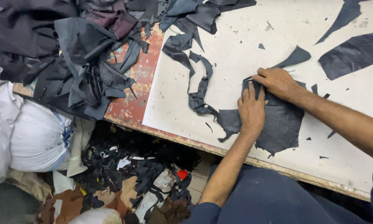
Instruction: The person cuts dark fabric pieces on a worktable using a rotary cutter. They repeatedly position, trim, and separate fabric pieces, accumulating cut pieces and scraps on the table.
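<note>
This is looking like a cutting workshop for fabric or leather: dark offcuts (pixel 352 56) are lying across a worn white cutting board (pixel 236 54), heaps of dark material (pixel 70 54) are crowding the table's far-left corner, scraps (pixel 128 174) are littering the floor beside stuffed white sacks (pixel 33 137).

The person's left hand (pixel 251 110) lies palm down, fingers straight and close together, pointing away from the body, pressed flat just inside the near edge of the bench. Its bare forearm runs back and down over that edge to a dark sleeve at the elbow. The right hand (pixel 277 82) sits just beyond it, knuckles up, fingers curled and pinched at the tips. The right forearm stretches away toward the bench's right end.
</note>
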Available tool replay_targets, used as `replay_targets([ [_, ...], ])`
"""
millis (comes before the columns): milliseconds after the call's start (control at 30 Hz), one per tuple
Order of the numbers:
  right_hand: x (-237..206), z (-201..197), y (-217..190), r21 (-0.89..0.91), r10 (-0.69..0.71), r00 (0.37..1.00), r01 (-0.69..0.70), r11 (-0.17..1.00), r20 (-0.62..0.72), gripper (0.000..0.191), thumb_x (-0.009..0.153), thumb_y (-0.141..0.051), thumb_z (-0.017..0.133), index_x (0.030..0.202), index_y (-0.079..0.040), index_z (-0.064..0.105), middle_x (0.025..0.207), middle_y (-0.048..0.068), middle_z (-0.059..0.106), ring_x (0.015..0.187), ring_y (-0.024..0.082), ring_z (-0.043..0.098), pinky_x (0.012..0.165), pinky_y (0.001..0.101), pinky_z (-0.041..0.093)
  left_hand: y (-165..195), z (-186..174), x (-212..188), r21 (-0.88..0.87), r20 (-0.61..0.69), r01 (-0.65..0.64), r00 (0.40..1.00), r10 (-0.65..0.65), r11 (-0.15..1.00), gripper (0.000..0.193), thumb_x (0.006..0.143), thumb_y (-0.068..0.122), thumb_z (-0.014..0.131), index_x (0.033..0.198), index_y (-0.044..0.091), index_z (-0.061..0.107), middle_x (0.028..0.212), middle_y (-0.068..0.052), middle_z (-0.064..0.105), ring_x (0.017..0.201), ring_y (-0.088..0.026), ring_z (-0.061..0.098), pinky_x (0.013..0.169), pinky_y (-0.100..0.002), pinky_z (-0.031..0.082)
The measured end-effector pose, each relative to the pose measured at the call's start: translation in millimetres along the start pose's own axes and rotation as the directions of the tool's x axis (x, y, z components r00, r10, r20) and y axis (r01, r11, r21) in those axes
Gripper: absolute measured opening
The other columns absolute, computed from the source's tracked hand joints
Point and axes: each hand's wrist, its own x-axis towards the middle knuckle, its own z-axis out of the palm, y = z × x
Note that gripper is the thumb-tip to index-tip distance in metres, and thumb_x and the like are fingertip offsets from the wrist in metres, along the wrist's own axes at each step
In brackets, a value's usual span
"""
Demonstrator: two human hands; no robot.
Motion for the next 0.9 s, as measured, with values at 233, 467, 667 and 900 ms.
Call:
replay_targets([
  [233, -47.7, -52.1, 85.0, -0.427, 0.001, 0.99, 0.058, 0.902, 0.139, 0.049, 0.086, -0.003, 0.066, 0.134, -0.013, 0.062, 0.12, 0.009, 0.068, 0.096, 0.024, 0.072, 0.075, 0.035, 0.061, -2.9, -3.4, 4.8, -0.107, 0.042, 0.013, 0.999, -0.009, 0.994, 0.058, 0.082, 0.033, 0.076, 0.137, 0.016, 0.068, 0.15, -0.018, 0.053, 0.121, -0.028, 0.056, 0.093, -0.042, 0.048],
  [467, -87.6, -65.2, 28.1, -0.113, 0.348, 0.937, -0.348, 0.931, -0.022, 0.053, 0.084, -0.003, 0.074, 0.134, -0.019, 0.066, 0.119, 0.006, 0.069, 0.097, 0.026, 0.072, 0.073, 0.0381, 0.059, -56.4, -2.3, 57.4, -0.343, 0.337, -0.095, 0.916, 0.217, 0.935, 0.048, 0.086, 0.002, 0.065, 0.124, 0.031, 0.075, 0.132, -0.011, 0.054, 0.113, -0.03, 0.061, 0.09, -0.041, 0.054],
  [667, -91.2, 22.7, -58.4, 0.048, 0.182, 0.982, -0.179, 0.983, -0.044, 0.048, 0.08, -0.001, 0.068, 0.127, -0.014, 0.066, 0.107, 0.007, 0.064, 0.087, 0.028, 0.067, 0.072, 0.0411, 0.056, -84.7, -8.4, 89.6, -0.463, 0.507, -0.158, 0.76, 0.407, 0.872, 0.066, 0.074, -0.011, 0.074, 0.127, 0.03, 0.073, 0.129, -0.007, 0.05, 0.113, -0.026, 0.062, 0.098, -0.038, 0.053],
  [900, -62.8, 52.1, -66.4, 0.043, 0.062, 0.99, -0.057, 0.997, -0.126, 0.033, 0.09, -0.011, 0.062, 0.122, -0.009, 0.065, 0.102, 0.009, 0.061, 0.091, 0.026, 0.066, 0.072, 0.0412, 0.054, -86.8, -9.5, 89.3, -0.464, 0.532, -0.173, 0.73, 0.43, 0.869, 0.076, 0.068, -0.009, 0.081, 0.131, 0.032, 0.07, 0.133, -0.006, 0.047, 0.11, -0.026, 0.063, 0.096, -0.037, 0.054],
])
